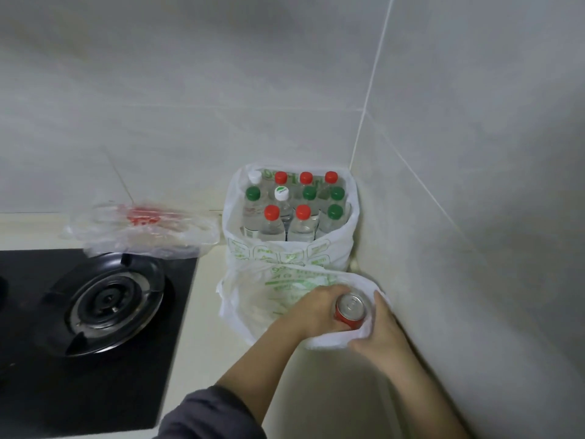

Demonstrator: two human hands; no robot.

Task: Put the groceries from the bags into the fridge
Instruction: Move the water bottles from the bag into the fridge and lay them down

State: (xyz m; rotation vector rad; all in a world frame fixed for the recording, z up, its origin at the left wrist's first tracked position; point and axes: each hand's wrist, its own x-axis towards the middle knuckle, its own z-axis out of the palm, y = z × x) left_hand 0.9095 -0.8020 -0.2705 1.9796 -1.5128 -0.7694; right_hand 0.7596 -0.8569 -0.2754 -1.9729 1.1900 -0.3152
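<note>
A white plastic bag with green print lies open on the counter near the corner. My left hand reaches into it and grips a red drink can with a silver top. My right hand pinches the bag's rim on its right side. Behind it stands a second white bag packed with several upright water bottles with red, green and white caps. The fridge is out of view.
A black gas hob with a round burner fills the left of the cream counter. A crumpled clear bag with red print lies behind the hob. Grey tiled walls close in at the back and right.
</note>
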